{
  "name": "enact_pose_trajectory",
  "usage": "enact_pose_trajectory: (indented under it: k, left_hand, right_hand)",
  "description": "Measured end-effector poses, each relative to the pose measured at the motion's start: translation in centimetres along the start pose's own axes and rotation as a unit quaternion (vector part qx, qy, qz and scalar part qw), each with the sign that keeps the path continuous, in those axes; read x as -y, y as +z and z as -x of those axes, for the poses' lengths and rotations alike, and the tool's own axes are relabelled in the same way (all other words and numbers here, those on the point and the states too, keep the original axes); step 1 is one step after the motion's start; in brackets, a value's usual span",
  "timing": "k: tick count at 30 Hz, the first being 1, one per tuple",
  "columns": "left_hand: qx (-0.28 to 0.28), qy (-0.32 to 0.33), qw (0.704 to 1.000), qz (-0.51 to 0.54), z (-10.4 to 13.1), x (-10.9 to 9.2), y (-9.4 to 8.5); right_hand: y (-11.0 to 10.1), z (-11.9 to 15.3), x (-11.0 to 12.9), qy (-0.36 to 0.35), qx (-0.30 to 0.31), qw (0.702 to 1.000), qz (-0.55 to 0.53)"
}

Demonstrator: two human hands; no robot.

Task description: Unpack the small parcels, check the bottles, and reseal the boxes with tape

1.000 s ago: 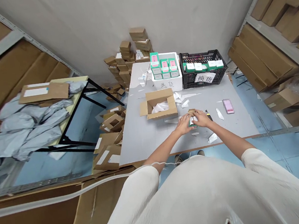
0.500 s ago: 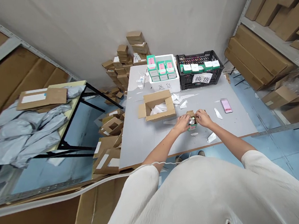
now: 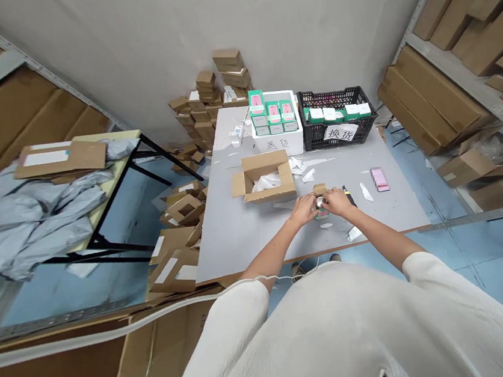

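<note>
A small green box (image 3: 321,214) stands on the table with its brown inner flap (image 3: 319,188) raised. A shiny, round, metallic item (image 3: 320,202) shows in its opening. My left hand (image 3: 303,210) is closed against the box's left side, thumb and fingers curled at the rim. From the right, my right hand (image 3: 337,202) grips the box's upper edge, its fingertips close to the metallic item. My fingers hide part of the box. Just beyond my right hand lies a black-and-yellow tool (image 3: 348,195), partly covered by the hand.
An opened cardboard box (image 3: 270,195) with white wrapping sits left on the table (image 3: 234,239). Behind are a white bin (image 3: 278,145) of green boxes and a black crate (image 3: 340,136). Paper scraps (image 3: 366,192) and a pink item (image 3: 379,179) lie right. Cartons (image 3: 179,269) crowd the floor.
My right hand has shifted slightly left over the green box, uncovering the black-and-yellow tool. My left hand remains at the box's left side. The view has shifted slightly.
</note>
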State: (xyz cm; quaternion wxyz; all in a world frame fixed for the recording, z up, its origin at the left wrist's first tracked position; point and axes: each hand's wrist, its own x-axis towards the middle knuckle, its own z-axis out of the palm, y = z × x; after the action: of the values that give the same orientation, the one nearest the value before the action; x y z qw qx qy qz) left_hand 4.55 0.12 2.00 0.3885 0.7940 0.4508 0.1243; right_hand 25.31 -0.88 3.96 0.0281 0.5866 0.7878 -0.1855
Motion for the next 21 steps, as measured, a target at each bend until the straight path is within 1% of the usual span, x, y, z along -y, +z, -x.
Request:
enact_pose_trajectory:
  k: [3,6,8,15,21]
  left_hand:
    - [-0.007,-0.028,0.999,0.022,0.0,0.2,1.0]
    - [-0.014,-0.036,0.998,0.044,0.3,0.4,1.7]
    - [-0.02,-0.036,0.998,0.048,0.5,0.4,1.9]
    - [-0.024,-0.028,0.998,0.046,0.6,-0.3,1.4]
    - [-0.009,-0.013,1.0,0.023,0.5,-0.8,1.0]
  right_hand:
    - [-0.1,-0.4,0.8,0.036,0.003,0.999,0.022]
    - [-0.5,-0.8,1.6,0.063,0.02,0.997,0.042]
    - [-0.9,-1.1,2.2,0.076,0.037,0.995,0.053]
    - [-2.5,-1.3,3.9,0.113,0.077,0.989,0.048]
    - [-3.3,0.1,4.5,0.109,0.065,0.988,0.085]
